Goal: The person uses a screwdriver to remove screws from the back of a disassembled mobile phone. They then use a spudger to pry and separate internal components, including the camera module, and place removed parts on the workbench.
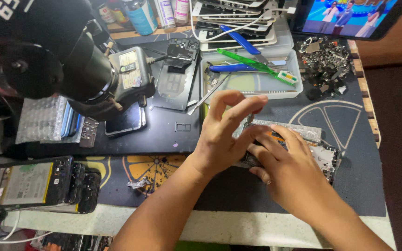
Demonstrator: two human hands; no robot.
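Observation:
An opened phone point(325, 157) with its back removed lies on the dark work mat point(350, 186), mostly covered by both hands. My left hand point(226, 135) rests on its left end, thumb and fingers pinching down near its middle, index finger raised. My right hand point(289, 174) lies across the phone's near edge, fingertips pressing on an orange-and-black part inside point(275, 135). Whether the left fingers hold a small tool or part is hidden.
A microscope point(70, 69) looms at upper left above a dark phone point(125, 122). A clear tray point(252, 83) holds a green tool point(257, 65) and blue-handled pliers. A pile of small parts point(324, 62) sits far right, a tablet point(350, 16) behind. Opened phones point(38, 183) stack near left.

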